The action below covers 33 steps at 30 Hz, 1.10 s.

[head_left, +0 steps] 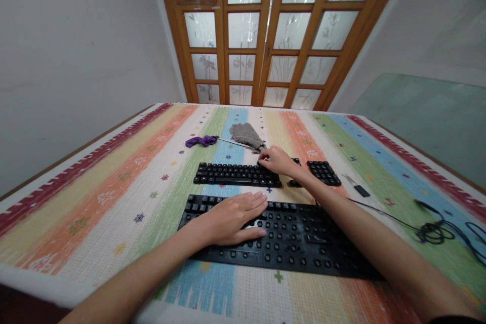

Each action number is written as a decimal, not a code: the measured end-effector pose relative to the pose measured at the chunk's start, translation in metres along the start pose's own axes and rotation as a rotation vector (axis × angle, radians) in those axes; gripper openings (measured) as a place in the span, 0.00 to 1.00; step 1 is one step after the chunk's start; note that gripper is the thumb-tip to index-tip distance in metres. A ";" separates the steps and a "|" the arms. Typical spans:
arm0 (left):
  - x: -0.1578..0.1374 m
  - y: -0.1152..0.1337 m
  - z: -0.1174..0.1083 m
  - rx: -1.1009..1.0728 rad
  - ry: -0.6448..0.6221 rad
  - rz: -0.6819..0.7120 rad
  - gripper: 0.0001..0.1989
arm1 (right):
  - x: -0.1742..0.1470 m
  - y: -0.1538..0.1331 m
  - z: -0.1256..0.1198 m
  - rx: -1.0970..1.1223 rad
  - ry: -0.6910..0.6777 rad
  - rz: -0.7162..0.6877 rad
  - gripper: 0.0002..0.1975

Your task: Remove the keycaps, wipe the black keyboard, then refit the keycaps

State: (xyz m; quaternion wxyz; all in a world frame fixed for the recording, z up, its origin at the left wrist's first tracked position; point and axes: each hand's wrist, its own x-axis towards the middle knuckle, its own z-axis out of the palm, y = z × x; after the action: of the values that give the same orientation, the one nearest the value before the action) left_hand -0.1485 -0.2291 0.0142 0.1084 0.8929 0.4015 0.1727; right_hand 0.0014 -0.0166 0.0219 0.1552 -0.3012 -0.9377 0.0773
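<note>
A black keyboard point(288, 243) lies in front of me with most of its keycaps off, though several remain along its top row. My left hand point(237, 217) rests flat on its left half, fingers stretched out. Behind the keyboard, loose black keycaps point(235, 174) are laid out in rows. Over the right end of those rows, my right hand point(277, 159) is closed in a pinch; whatever is between the fingertips is too small to make out. Another block of keycaps point(324, 172) sits right of my right wrist.
Beyond the keycaps lie a grey cloth point(247, 135), a purple cloth point(201, 141) and a thin rod point(234, 142). On the right are a small black-handled tool point(361, 191) and a coiled cable point(435, 233). A striped cloth point(125, 202) covers the table.
</note>
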 end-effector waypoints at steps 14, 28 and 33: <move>-0.007 0.006 -0.004 0.069 0.054 0.053 0.20 | -0.015 -0.013 -0.018 0.158 0.111 0.003 0.05; -0.007 0.005 -0.003 0.124 0.013 0.037 0.22 | -0.129 -0.060 -0.039 0.419 0.097 -0.153 0.03; -0.006 0.003 -0.005 0.141 0.026 0.066 0.20 | -0.145 -0.067 -0.032 0.384 0.123 -0.233 0.04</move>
State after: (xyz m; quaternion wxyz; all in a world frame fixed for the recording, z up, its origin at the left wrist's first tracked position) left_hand -0.1518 -0.2352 0.0188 0.0344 0.9086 0.3846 0.1591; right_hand 0.0873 -0.1542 0.0323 0.2747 -0.1598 -0.9229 0.2174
